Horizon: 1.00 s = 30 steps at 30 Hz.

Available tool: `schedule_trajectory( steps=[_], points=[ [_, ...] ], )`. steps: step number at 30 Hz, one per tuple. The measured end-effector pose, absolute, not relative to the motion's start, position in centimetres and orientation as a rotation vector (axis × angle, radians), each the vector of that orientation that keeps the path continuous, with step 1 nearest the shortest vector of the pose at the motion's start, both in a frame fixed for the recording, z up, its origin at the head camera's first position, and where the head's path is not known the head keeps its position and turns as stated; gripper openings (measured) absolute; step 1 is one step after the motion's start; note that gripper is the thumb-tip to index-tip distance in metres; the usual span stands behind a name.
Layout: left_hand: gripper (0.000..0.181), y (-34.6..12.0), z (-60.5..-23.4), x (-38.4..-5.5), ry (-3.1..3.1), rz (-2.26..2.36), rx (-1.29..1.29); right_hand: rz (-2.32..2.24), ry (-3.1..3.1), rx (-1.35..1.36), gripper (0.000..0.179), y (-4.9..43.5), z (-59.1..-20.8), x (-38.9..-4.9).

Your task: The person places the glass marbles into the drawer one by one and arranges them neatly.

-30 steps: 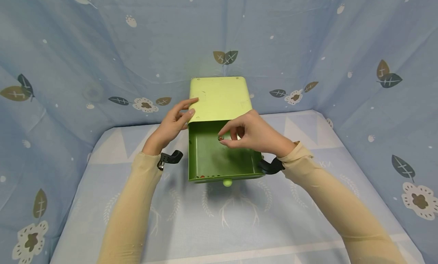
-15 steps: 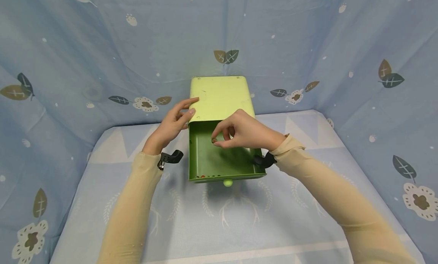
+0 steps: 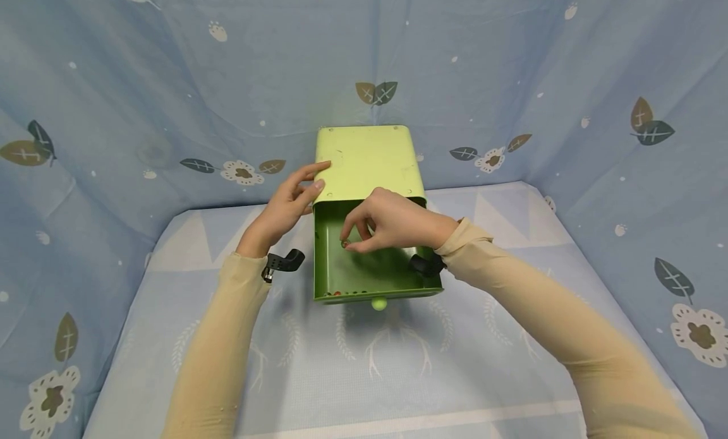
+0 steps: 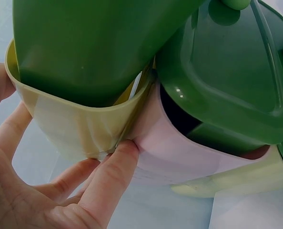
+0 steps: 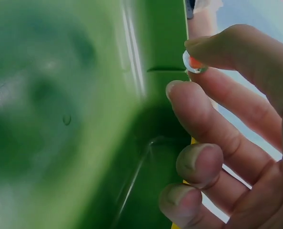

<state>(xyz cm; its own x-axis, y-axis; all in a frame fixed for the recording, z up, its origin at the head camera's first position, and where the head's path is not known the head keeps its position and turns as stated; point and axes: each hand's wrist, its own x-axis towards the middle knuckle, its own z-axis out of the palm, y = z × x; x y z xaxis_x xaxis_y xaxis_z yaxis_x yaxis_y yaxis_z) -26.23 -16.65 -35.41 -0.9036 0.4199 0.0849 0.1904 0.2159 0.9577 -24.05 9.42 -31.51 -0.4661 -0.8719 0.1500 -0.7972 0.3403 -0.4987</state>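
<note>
Between thumb and index finger, my right hand pinches a small glass marble with an orange-red patch, held over the pulled-out dark green drawer. Its other fingers are bent loosely in the right wrist view. My left hand rests against the left side and top edge of the yellow drawer unit, holding nothing separate. In the left wrist view its fingers spread over the yellow shell, one tip at the seam with the pink shell beneath. Several small marbles lie along the drawer's front wall.
A light green round knob sticks out from the drawer front. Lower green drawers sit in stacked shells below, seen in the left wrist view. The unit stands on a pale blue patterned cloth, close to a blue curtain behind.
My right hand has moved left and a little toward the drawer's front, lower over the drawer, still pinching the marble. My left hand and the drawer unit have stayed put.
</note>
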Motion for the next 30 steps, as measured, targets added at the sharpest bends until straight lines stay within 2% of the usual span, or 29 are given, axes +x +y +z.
schedule_trajectory(
  steps=[10,30],
  points=[
    [0.05,-17.5,-38.2,-28.2,2.295,1.775,0.606,-0.688,2.408,-1.498,0.007,8.4,-32.1,-24.1],
    [0.052,-17.3,-38.2,-28.5,2.287,1.771,0.59,-0.609,2.319,-1.525,0.007,7.5,-33.4,-24.8]
  ],
)
